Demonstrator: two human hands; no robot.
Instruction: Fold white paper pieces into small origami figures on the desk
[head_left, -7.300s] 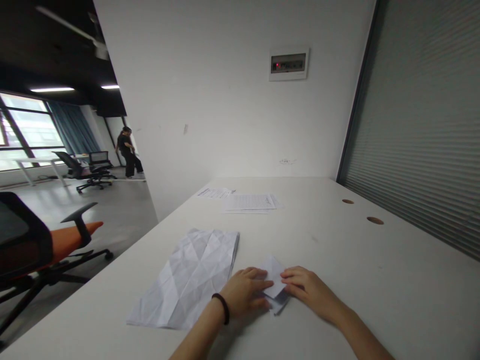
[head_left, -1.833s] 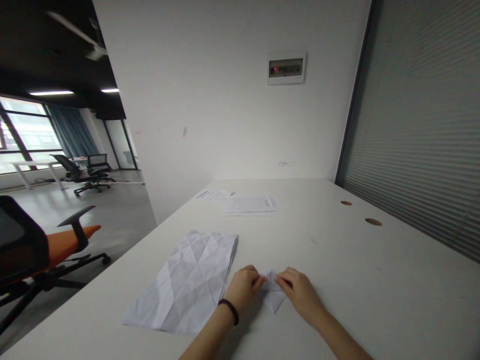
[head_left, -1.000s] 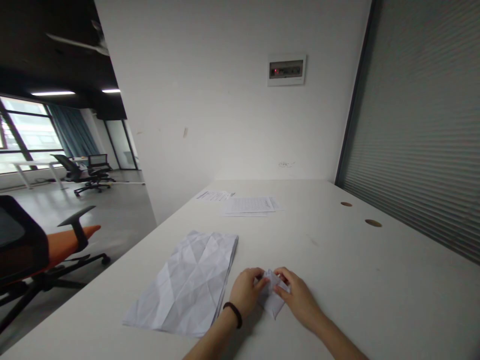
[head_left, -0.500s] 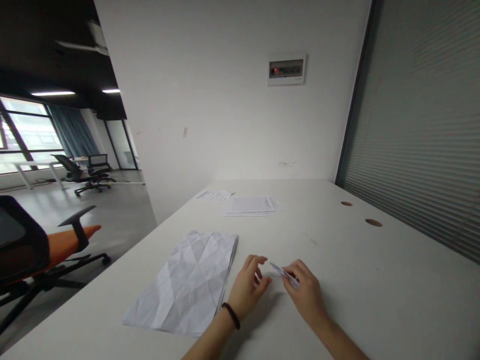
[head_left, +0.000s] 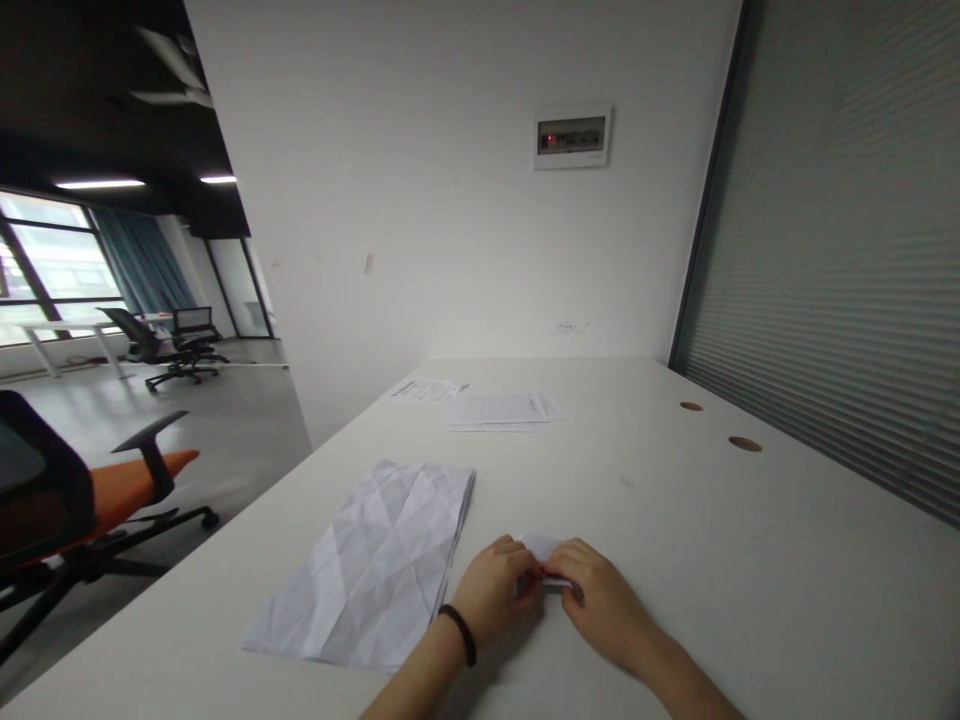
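Note:
Between my hands is a small folded piece of paper, partly covered by the fingers. My left hand, with a dark band at the wrist, pinches its left side. On the other side my right hand grips the paper, fingers bent over its edge. The two hands nearly meet in the middle. Left of them, large creased white sheets lie stacked on the white table.
Printed sheets lie farther back on the table, with another paper beside them. Two round holes, one of them a nearer hole, are cut at the right. An orange-seated chair stands left of the table.
My left hand was apart with its fingers spread; it has closed on the paper. My right hand has turned the paper, so a broader face of it now shows.

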